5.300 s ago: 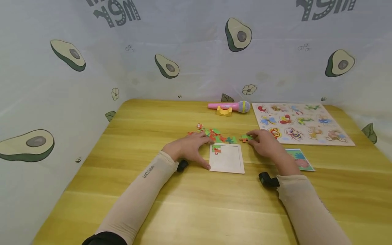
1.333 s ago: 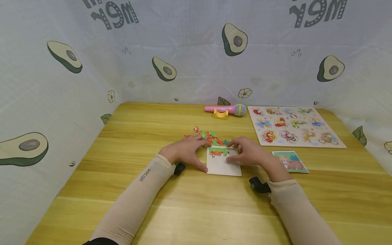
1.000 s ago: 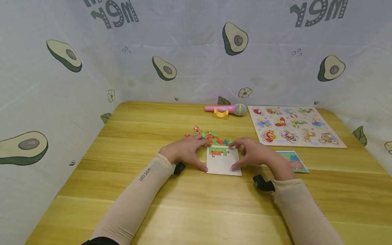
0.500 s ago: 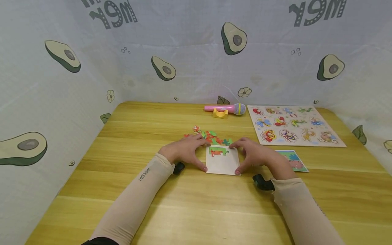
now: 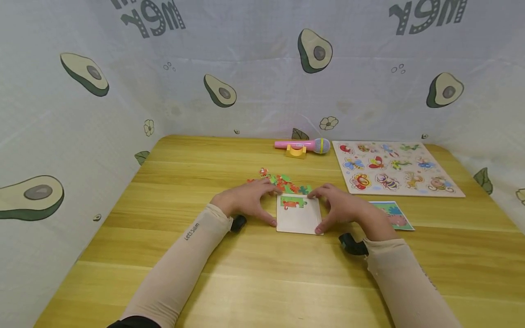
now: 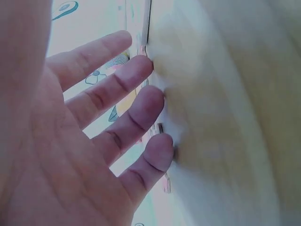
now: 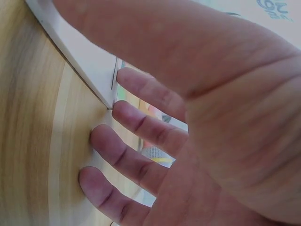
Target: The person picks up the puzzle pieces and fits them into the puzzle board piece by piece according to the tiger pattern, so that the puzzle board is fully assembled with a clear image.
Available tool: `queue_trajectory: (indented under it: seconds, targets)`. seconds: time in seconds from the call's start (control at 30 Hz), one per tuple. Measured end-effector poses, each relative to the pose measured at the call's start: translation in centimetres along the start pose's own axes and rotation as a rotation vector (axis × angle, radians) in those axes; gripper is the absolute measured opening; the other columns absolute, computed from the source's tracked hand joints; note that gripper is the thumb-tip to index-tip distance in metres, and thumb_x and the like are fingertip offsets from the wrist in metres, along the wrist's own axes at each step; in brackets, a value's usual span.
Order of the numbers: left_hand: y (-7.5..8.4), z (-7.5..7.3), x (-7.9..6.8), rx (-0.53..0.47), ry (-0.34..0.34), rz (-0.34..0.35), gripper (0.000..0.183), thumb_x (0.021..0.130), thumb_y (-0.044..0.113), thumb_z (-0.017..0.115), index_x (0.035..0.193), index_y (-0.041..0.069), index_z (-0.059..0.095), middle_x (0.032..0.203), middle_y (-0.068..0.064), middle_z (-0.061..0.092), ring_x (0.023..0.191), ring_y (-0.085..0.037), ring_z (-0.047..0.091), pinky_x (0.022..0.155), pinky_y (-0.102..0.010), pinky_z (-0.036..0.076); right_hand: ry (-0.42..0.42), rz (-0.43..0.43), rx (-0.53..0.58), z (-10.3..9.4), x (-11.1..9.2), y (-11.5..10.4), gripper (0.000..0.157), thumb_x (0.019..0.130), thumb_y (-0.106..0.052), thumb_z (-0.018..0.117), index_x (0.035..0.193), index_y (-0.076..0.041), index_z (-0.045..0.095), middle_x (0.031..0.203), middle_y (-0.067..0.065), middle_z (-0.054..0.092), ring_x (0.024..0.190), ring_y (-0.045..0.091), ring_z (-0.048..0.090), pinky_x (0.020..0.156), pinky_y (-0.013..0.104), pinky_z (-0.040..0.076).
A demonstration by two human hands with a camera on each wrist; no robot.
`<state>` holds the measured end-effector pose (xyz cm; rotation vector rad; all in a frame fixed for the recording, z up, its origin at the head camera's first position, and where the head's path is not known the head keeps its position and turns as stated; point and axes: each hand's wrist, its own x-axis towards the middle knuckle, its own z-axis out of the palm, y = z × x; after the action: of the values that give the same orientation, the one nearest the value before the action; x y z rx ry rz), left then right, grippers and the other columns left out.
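Note:
A small square white puzzle board lies flat on the table with a joined strip of green and red jigsaw pieces in its upper left. My left hand is at the board's left side, fingers near the far corner and thumb at the near one. Opposite it, my right hand touches the right side, with its thumb on the near corner and a fingertip at the far corner. Both wrist views show relaxed, spread fingers resting by the table. Loose jigsaw pieces are heaped just beyond the board, partly behind my left hand.
A picture card lies behind my right wrist, partly covered. At the back right is a large board with insect pictures. A pink toy microphone rests on a yellow stand at the back.
Over several seconds my right hand brought a green-and-red piece from the board's right into the strip. It then slid to the board's right edge, thumb moving to the near corner. My left hand stayed nearly still.

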<state>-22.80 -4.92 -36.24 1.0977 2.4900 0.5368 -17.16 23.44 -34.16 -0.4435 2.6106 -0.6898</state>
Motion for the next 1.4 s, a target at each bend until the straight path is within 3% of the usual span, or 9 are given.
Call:
queue_trajectory:
  seconds: [0.17, 0.37, 0.47, 0.6, 0.77, 0.87, 1.2, 1.3, 1.4]
  targets:
    - [-0.3, -0.4, -0.2, -0.064, 0.032, 0.004, 0.083, 0.074, 0.051, 0.088, 0.142, 0.020, 0.053, 0.128, 0.002, 0.053, 0.122, -0.014, 0.047, 0.108, -0.032, 0.035, -0.005, 0.008, 0.006, 0.0, 0.0, 0.0, 0.087, 0.066, -0.036, 0.096, 0.137, -0.007, 0.055, 0.136, 0.021, 0.040, 0.106, 0.035, 0.049, 0.089, 0.048, 0.046]
    - [-0.3, -0.6, -0.2, -0.056, 0.031, 0.016, 0.080, 0.075, 0.049, 0.088, 0.143, 0.021, 0.054, 0.128, 0.000, 0.053, 0.122, -0.015, 0.048, 0.108, -0.032, 0.035, -0.006, 0.010, 0.010, 0.1, 0.1, 0.1, 0.087, 0.066, -0.036, 0.096, 0.137, -0.007, 0.055, 0.136, 0.020, 0.040, 0.106, 0.035, 0.048, 0.090, 0.049, 0.045]
    - [-0.2, -0.5, -0.1, -0.038, 0.022, 0.012, 0.081, 0.076, 0.051, 0.086, 0.144, 0.021, 0.053, 0.131, 0.000, 0.054, 0.130, -0.017, 0.044, 0.111, -0.035, 0.032, -0.009, -0.003, 0.007, 0.0, 0.1, 0.2, 0.087, 0.066, -0.038, 0.096, 0.137, -0.007, 0.054, 0.136, 0.021, 0.040, 0.107, 0.036, 0.049, 0.092, 0.051, 0.045]
    - [0.1, -0.3, -0.1, -0.015, 0.002, -0.018, 0.081, 0.077, 0.055, 0.084, 0.145, 0.025, 0.053, 0.149, -0.004, 0.045, 0.144, -0.022, 0.031, 0.115, -0.040, 0.027, -0.002, -0.008, 0.001, 0.0, 0.3, 0.5, 0.080, 0.074, -0.042, 0.091, 0.136, -0.007, 0.055, 0.136, 0.020, 0.043, 0.106, 0.035, 0.050, 0.091, 0.050, 0.046]
    - [0.1, -0.1, 0.0, 0.034, -0.006, -0.013, 0.079, 0.078, 0.056, 0.083, 0.144, 0.026, 0.054, 0.153, -0.006, 0.039, 0.141, -0.023, 0.035, 0.114, -0.040, 0.030, 0.110, -0.017, 0.014, 0.3, 1.0, 0.7, 0.055, 0.094, -0.035, 0.073, 0.135, -0.001, 0.058, 0.123, 0.019, 0.054, 0.094, 0.028, 0.053, 0.081, 0.041, 0.046]
    - [0.1, -0.1, 0.1, 0.048, -0.005, -0.003, 0.079, 0.077, 0.057, 0.083, 0.144, 0.025, 0.055, 0.149, -0.005, 0.042, 0.136, -0.021, 0.039, 0.112, -0.039, 0.033, 0.187, -0.036, 0.015, 0.6, 1.4, 0.8, 0.043, 0.101, -0.024, 0.063, 0.135, 0.002, 0.057, 0.120, 0.022, 0.053, 0.093, 0.029, 0.052, 0.079, 0.043, 0.045]
    - [0.2, -0.2, 0.2, 0.058, 0.010, 0.017, 0.079, 0.077, 0.059, 0.082, 0.142, 0.023, 0.056, 0.133, 0.001, 0.047, 0.120, -0.015, 0.045, 0.106, -0.034, 0.037, 0.253, -0.041, -0.139, 1.3, 2.0, 0.7, 0.037, 0.107, -0.019, 0.050, 0.137, -0.001, 0.061, 0.125, 0.027, 0.052, 0.112, 0.043, 0.050, 0.097, 0.058, 0.038]
    - [0.2, -0.1, 0.2, 0.057, 0.015, 0.013, 0.079, 0.077, 0.061, 0.081, 0.142, 0.023, 0.056, 0.134, 0.000, 0.047, 0.122, -0.016, 0.045, 0.107, -0.034, 0.037, 0.281, -0.027, -0.156, 1.3, 2.0, 0.9, 0.036, 0.107, -0.019, 0.050, 0.133, 0.002, 0.062, 0.127, 0.027, 0.055, 0.121, 0.046, 0.048, 0.104, 0.060, 0.032]
    - [0.2, 0.0, 0.2, 0.055, 0.015, 0.003, 0.080, 0.077, 0.061, 0.080, 0.143, 0.023, 0.055, 0.140, -0.001, 0.046, 0.127, -0.018, 0.044, 0.109, -0.036, 0.036, 0.329, 0.017, -0.150, 1.1, 1.9, 1.1, 0.033, 0.106, -0.019, 0.054, 0.124, 0.005, 0.067, 0.125, 0.026, 0.061, 0.122, 0.046, 0.051, 0.105, 0.060, 0.034]
